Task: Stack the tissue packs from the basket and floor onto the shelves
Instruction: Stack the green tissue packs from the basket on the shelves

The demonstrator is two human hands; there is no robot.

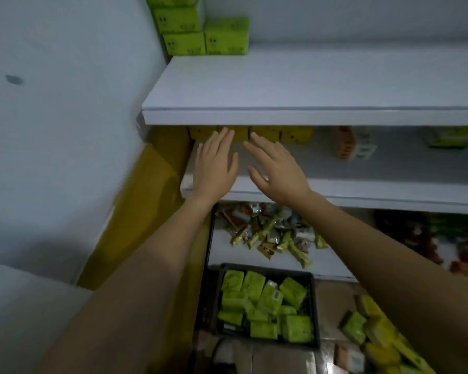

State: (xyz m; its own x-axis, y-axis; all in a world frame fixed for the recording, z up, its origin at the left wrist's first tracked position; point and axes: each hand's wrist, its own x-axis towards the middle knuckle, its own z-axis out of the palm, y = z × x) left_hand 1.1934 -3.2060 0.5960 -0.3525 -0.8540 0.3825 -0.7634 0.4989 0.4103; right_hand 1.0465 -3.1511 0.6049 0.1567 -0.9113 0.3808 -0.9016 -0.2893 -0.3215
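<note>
Tissue packs [293,292], boxy, green, plastic-wrapped

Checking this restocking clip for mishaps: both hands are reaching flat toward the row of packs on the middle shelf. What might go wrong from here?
The yellow packs sit far back under the upper shelf, half hidden, so the left hand and right hand may push them askew. The loose packs lying beside the basket could get stepped on.
</note>
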